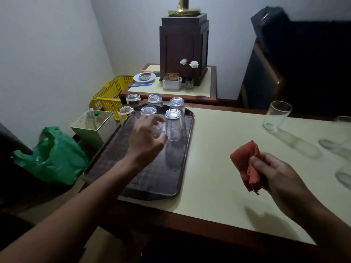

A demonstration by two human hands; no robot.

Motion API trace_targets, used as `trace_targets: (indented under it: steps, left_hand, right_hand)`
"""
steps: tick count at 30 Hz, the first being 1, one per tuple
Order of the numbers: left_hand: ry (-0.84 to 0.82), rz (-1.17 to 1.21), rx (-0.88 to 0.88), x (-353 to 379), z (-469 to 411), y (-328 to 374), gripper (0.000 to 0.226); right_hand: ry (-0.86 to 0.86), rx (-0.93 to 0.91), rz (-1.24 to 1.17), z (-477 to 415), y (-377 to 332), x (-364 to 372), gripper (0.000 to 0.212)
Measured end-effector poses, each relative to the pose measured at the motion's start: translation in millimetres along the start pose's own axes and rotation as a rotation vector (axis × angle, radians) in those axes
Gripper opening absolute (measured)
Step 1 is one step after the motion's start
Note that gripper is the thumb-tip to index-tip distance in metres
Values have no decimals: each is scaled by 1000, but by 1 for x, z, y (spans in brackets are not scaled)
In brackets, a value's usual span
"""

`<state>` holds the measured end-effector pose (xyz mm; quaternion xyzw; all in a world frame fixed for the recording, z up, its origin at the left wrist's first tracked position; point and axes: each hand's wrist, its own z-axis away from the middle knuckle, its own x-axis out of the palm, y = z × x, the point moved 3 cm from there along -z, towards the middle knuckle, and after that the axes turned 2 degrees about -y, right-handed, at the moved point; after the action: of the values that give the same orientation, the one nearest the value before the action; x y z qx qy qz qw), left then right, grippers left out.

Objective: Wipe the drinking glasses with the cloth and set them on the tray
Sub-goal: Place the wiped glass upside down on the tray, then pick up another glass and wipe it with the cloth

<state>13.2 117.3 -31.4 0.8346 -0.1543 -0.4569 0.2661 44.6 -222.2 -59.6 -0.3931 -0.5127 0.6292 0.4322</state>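
Observation:
A dark brown tray (152,179) lies on the left of the cream table (218,141). Several drinking glasses stand upside down at its far end, one of them (173,124) nearest the middle. My left hand (146,137) hovers over the tray with its fingers loosely spread beside another upturned glass (149,111), and I see no grip on it. My right hand (275,173) grips a bunched red cloth (245,160) above the table. An upright glass (276,116) stands at the table's far right, with a blurred one (343,120) at the frame edge.
Left of the table are a yellow basket (114,92), a green plastic bag (55,156) and a box holding a bottle (93,124). Behind stands a side table with a tall wooden box (184,48), a plate and a white holder. A dark cabinet (284,69) stands at right.

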Motion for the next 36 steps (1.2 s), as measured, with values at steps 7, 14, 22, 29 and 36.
trace_targets:
  steps: [7, 14, 22, 29, 36]
  left_hand:
    - [-386, 219, 61, 109, 15, 116, 30]
    - [-649, 362, 95, 227, 28, 238, 43]
    - [-822, 472, -8, 345, 44, 325, 118]
    - [-722, 565, 56, 357, 64, 337, 58]
    - [-710, 546, 256, 257, 92, 315, 68]
  right_hand:
    - [205, -132, -57, 48, -7, -85, 29]
    - [449, -114, -131, 95, 9, -197, 30]
    - [500, -92, -85, 134, 25, -272, 40]
    - [609, -115, -52, 158, 20, -283, 23]
    - [663, -534, 766, 158, -30, -253, 24]
